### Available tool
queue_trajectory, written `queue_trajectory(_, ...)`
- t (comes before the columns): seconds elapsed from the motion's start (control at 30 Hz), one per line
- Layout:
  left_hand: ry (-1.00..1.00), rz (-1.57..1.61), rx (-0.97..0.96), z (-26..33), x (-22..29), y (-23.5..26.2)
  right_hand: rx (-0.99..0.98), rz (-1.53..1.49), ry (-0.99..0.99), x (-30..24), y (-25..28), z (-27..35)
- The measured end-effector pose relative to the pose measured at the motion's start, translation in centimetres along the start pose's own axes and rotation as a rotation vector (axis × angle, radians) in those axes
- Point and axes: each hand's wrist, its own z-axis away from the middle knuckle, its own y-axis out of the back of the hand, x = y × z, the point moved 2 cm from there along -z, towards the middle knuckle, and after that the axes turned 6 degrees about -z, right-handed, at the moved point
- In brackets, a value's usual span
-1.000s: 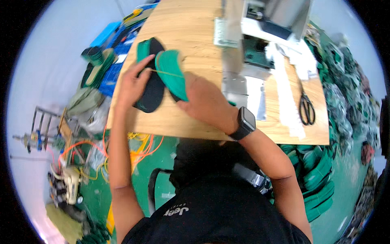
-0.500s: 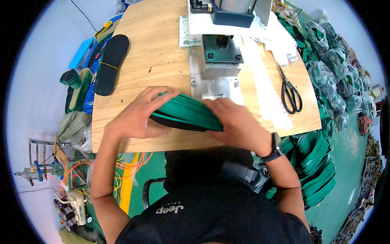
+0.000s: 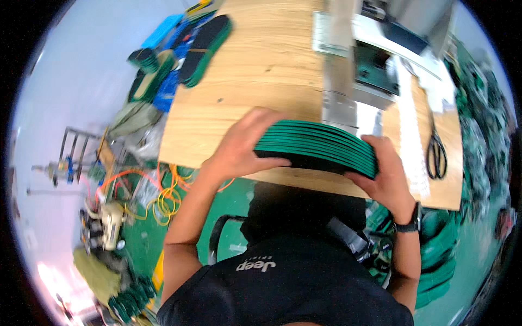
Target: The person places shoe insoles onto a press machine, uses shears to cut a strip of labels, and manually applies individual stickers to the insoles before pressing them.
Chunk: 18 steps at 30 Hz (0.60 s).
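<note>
Off the bench's left edge, on the floor, lay blue & green stuff in a heap [image 3: 155,81], too blurred to tell what exactly. At the far-left corner of the bench [image 3: 255,70] sat a dark insole w/ green rim [image 3: 205,43], well apart from my hands.

My left hand [image 3: 242,149] was at the near edge of the bench, roughly mid-way along. Fingers were spread & curled over the top of the left end of a stack of green-edged insoles [image 3: 321,146], thumb tucked under the bottom layer, so I was pinching the stack top to bottom. The stack itself sat at the near edge, just in front of me, layers fanned a bit & sloping down toward the right; whether it rested on the wood or was lifted off, I couldn't tell.

My right hand [image 3: 387,174] clamped the stack's right end, fingers wrapped round the edge, palm against the side, black watch [image 3: 414,220] on that wrist.

Behind the stack, toward the far-right part of the bench, stood a grey metal machine [image 3: 370,70] w/ a flat plate at its base. Further right, near the right edge, black-handled scissors [image 3: 436,152] lay beside a white strip. Off the right edge, piles of green material [image 3: 478,157].
</note>
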Motion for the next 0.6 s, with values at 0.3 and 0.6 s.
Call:
queue_trajectory(0.3,0.041,0.132,0.045,2.4,-1.0,-0.6,0.027,-0.066,0.085,0.9,-1.0,1.6)
queue_trajectory(0.6,0.46,0.308,-0.008,-0.6,-4.0,-0.6,0.176,-0.413,-0.428,2.8,0.0,-0.7)
